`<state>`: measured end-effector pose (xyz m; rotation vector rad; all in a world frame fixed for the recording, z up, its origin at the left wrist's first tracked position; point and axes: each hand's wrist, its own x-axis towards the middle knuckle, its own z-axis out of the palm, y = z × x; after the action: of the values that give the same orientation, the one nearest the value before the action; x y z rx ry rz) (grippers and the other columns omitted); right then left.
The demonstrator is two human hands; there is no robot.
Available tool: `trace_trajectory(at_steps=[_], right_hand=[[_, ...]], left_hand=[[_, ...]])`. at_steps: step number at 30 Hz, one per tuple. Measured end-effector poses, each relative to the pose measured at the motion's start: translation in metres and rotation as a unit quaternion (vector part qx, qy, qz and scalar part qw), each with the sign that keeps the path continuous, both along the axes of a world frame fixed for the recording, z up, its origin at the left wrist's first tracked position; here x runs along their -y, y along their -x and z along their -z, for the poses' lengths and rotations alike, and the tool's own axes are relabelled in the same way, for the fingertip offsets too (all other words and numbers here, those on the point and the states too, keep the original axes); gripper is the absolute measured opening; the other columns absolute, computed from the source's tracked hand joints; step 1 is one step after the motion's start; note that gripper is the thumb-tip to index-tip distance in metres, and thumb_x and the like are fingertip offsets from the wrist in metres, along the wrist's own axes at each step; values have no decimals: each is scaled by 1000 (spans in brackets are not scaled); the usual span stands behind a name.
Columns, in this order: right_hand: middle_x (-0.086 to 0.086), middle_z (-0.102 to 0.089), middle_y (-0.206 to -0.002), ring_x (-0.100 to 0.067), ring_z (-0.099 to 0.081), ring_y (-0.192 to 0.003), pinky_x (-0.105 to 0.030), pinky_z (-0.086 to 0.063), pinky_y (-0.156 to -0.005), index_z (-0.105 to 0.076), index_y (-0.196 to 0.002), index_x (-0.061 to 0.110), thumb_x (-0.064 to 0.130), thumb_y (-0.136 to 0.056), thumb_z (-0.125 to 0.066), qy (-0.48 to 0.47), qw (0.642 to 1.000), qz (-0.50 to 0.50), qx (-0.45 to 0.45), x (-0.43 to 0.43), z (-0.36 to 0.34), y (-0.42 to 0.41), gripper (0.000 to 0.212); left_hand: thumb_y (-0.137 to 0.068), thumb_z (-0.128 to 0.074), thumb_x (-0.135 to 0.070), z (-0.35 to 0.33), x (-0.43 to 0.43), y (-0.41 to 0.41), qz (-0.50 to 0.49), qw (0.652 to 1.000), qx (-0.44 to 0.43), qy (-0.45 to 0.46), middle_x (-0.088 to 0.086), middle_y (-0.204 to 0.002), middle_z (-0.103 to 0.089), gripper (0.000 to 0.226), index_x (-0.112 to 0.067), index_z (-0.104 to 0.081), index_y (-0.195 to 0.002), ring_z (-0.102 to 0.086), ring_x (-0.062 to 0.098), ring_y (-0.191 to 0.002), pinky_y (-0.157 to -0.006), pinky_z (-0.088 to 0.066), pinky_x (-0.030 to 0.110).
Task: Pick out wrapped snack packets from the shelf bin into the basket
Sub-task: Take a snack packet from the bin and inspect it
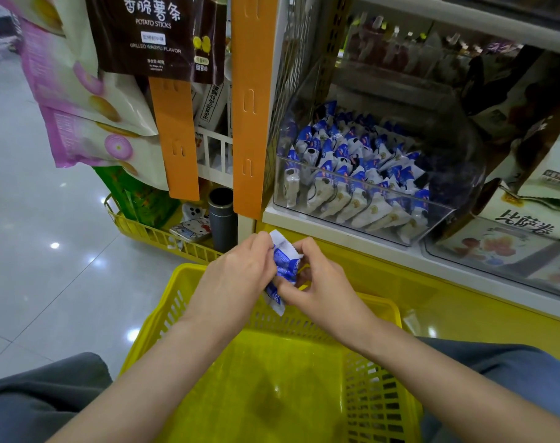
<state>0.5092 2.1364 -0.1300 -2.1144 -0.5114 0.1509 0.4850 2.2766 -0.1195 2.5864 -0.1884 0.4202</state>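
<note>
Head view: blue-and-white snack packets (285, 266) pinched between left hand (237, 276) and right hand (323, 282), above far rim of yellow basket (381, 302).
Probably light, crinkly, slippery film; safest gripped at crimped ends. More stacked in clear shelf bin (457, 174), far right.

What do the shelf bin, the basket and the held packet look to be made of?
Shelf bin: clear rigid plastic, glossy; packets show through its front wall. Basket: yellow moulded plastic, slotted walls, shiny floor. Packet: thin blue-and-white film, likely plastic, with serrated crimped ends.
</note>
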Motion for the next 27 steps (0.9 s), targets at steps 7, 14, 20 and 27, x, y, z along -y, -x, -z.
trace_trajectory(at_steps=[7, 14, 20, 27], right_hand=[[7, -60, -93, 0, -58, -72, -9, -43, -59, -47, -100, 27, 25, -81, -69, -13, 998, 60, 32, 1, -1, -5, 29], [7, -48, -102, 0, -47, -91, -10, -39, -82, -57, -120, 21, 19, -83, -67, 18, 990, -5, 139, 2, -3, 1, 38], [5, -59, -114, -5, -59, -99, -20, -50, -83, -52, -119, 18, 23, -83, -67, -82, 991, 71, -82, 1, -8, -9, 39], [1, -66, -94, -18, -65, -80, -32, -56, -67, -57, -95, 29, 14, -71, -78, -88, 994, 43, -41, 0, -15, -6, 36]], left_hand=[[-91, -54, -26, 4, 3, -5, 17, 948, -58, 312, -17, -89, -64, 5, -30, -57, -93, -58, -8, -86, -68, -41, 4], [-92, -52, -15, 5, 11, -6, -5, 836, -128, 534, -2, -88, -64, 14, -18, -52, -106, -64, -3, -74, -66, -53, 16], [-98, -42, -18, 1, 8, -10, -26, 776, -139, 615, 2, -80, -68, 16, -11, -56, -93, -65, 8, -70, -59, -56, 25], [-96, -45, -26, 2, -4, -16, -78, 750, -158, 638, 0, -70, -72, 25, -18, -64, -83, -66, 9, -66, -60, -53, 19]])
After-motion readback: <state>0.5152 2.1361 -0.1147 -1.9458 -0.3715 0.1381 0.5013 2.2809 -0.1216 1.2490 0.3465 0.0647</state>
